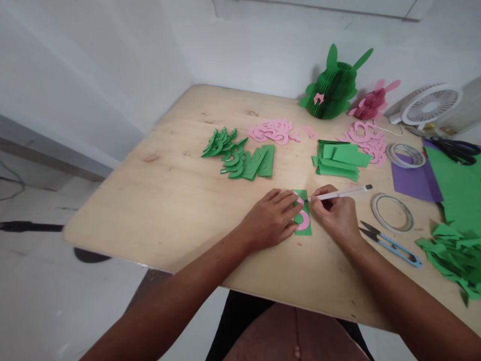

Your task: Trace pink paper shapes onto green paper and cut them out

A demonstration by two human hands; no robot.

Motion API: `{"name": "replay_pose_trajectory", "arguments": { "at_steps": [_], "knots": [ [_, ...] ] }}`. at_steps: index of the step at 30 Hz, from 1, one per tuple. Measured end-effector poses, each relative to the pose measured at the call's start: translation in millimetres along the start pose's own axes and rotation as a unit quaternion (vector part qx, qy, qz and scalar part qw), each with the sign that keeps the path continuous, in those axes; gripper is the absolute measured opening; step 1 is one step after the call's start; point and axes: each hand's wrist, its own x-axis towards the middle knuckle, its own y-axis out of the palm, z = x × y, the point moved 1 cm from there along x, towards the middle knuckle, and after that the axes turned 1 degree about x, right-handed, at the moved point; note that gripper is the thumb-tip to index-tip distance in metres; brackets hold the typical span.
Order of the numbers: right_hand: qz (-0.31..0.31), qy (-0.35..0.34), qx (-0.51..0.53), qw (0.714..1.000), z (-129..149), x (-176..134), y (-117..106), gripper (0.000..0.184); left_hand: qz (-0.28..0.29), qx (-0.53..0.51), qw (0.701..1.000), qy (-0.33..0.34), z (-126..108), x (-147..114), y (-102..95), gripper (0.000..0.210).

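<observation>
A small green paper strip point(306, 231) lies upright on the wooden table before me, with pink curved paper cutouts point(305, 220) on top of it. My left hand point(272, 218) lies flat from the left, its outstretched fingers pressing the cutouts and strip down and hiding part of them. In my right hand point(336, 215) is a white pen point(343, 193), pinched near its tip. That tip meets the strip beside the upper pink cutout.
Behind my hands lie green cut pieces point(221, 143), pink cutouts point(272, 131) and stacked green strips point(340, 160). Rightward are thread snips point(394, 245), tape rolls point(393, 213), green scraps point(454, 255) and purple paper point(413, 178). A green paper rabbit point(332, 90), pink paper figure point(376, 100) and fan point(430, 104) stand behind.
</observation>
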Motion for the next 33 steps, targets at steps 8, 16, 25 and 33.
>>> {"name": "replay_pose_trajectory", "arguments": {
  "at_steps": [8,16,25,33],
  "knots": [
    [-0.001,0.004,-0.003,1.0,0.3,-0.6,0.5,0.009,0.001,0.005,1.0,0.004,0.3,-0.2,0.2,0.038],
    [0.003,0.007,-0.011,1.0,3.0,-0.2,0.0,0.008,0.002,0.005,1.0,0.004,0.2,-0.3,-0.2,0.038],
    [0.004,0.003,-0.015,1.0,2.9,-0.2,-0.5,0.01,0.0,0.001,1.0,0.006,0.8,-0.2,0.7,0.038],
    [0.004,-0.002,-0.02,1.0,3.5,-0.8,-0.6,0.01,-0.008,0.004,1.0,0.007,1.3,-0.1,1.6,0.039]
  ]
}}
